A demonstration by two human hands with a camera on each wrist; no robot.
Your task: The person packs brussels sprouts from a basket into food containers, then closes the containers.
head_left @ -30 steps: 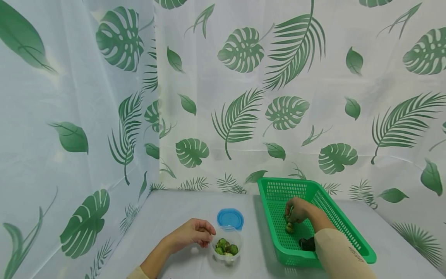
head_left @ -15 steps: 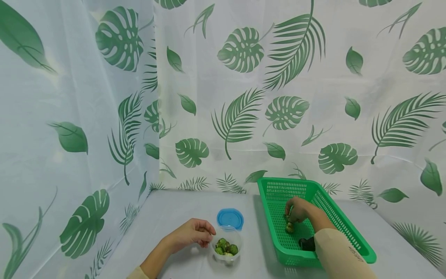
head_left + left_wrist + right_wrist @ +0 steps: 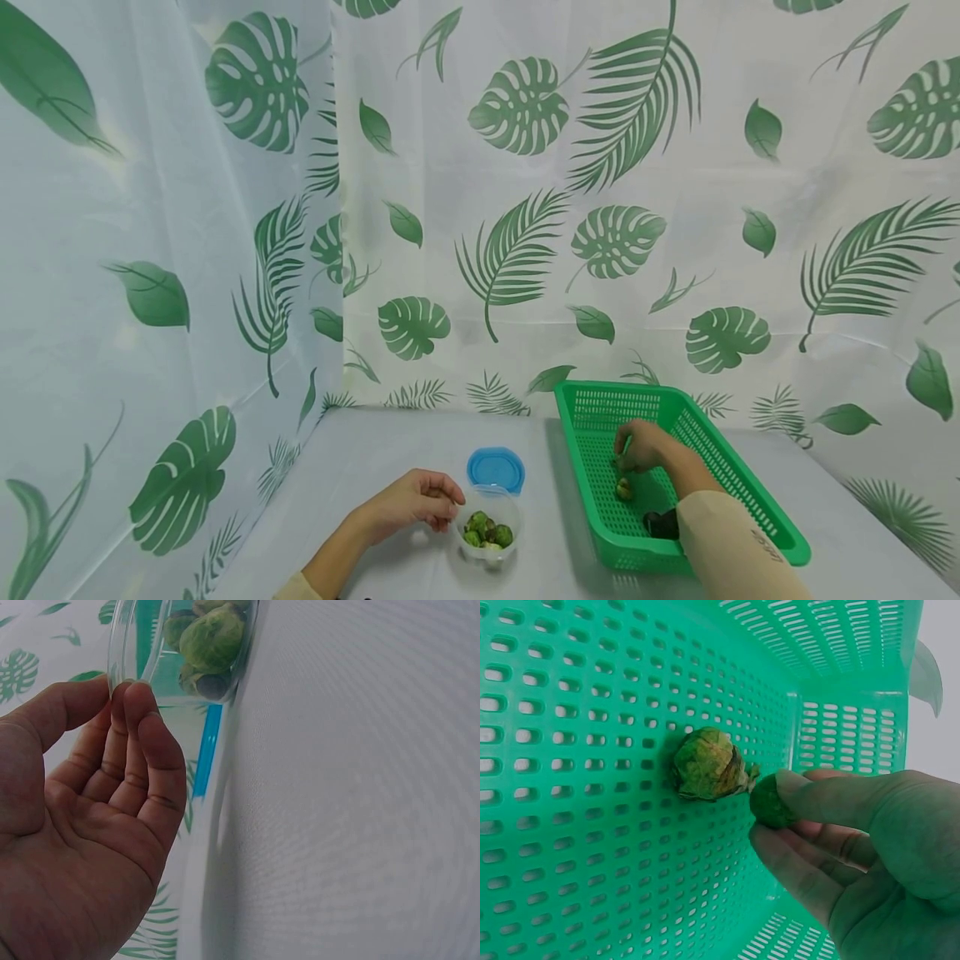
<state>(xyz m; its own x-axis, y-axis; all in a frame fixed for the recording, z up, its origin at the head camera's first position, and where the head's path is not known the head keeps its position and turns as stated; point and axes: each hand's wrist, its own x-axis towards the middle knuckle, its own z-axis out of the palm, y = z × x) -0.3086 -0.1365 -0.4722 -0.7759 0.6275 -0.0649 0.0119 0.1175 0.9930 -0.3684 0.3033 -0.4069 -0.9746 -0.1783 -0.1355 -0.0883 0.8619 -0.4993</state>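
Pinching a small green sprout (image 3: pixel 771 804) between thumb and fingertips, the right hand (image 3: pixel 643 447) sits inside the green plastic basket (image 3: pixel 757 508), just above a second Brussels sprout (image 3: pixel 707 763) lying on the perforated floor. The left hand (image 3: pixel 408 502) rests on the table, fingertips curled against the rim of the clear round container (image 3: pixel 489 525), which holds several more sprouts; its blue lid (image 3: pixel 495 468) lies just behind. These sprouts look light, firm and rounded, likely to roll, with loose outer leaves that could tear, so a grip across the middle suits them best.
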